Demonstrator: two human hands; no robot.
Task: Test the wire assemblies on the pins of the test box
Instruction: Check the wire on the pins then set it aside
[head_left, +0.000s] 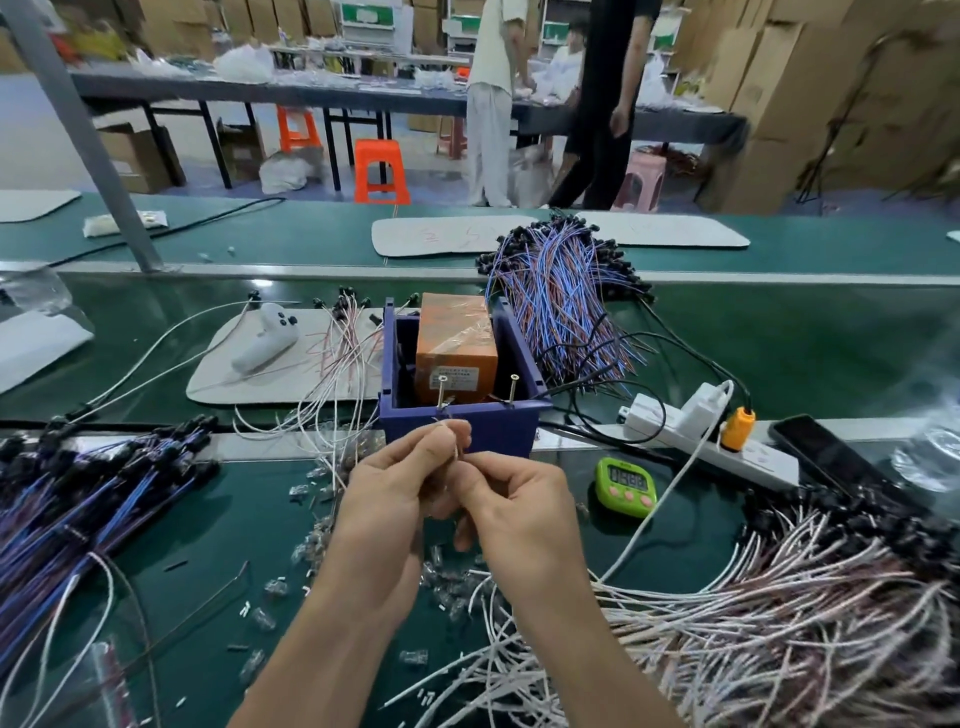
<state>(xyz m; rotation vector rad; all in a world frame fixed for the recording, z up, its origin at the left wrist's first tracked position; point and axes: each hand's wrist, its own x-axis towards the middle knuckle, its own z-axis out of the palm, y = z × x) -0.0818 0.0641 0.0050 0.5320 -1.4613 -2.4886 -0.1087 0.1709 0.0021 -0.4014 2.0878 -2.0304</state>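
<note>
The test box (511, 423) is a purple plastic tub holding an orange block (457, 348). Two upright metal pins, the left pin (441, 392) and the right pin (514, 389), rise from its near rim. Just in front of the box my left hand (395, 483) and my right hand (514, 499) meet, both pinching one thin white wire assembly (456, 449) between fingertips. The wire's tip sits just below the left pin; whether it touches I cannot tell.
Blue-purple wire bundles lie far behind the box (561, 291) and at the left (93, 483). A white-pink wire pile (779, 613) fills the right. A green timer (626, 486), power strip (701, 436), phone (831, 457) and scattered clear connectors (311, 545) lie nearby.
</note>
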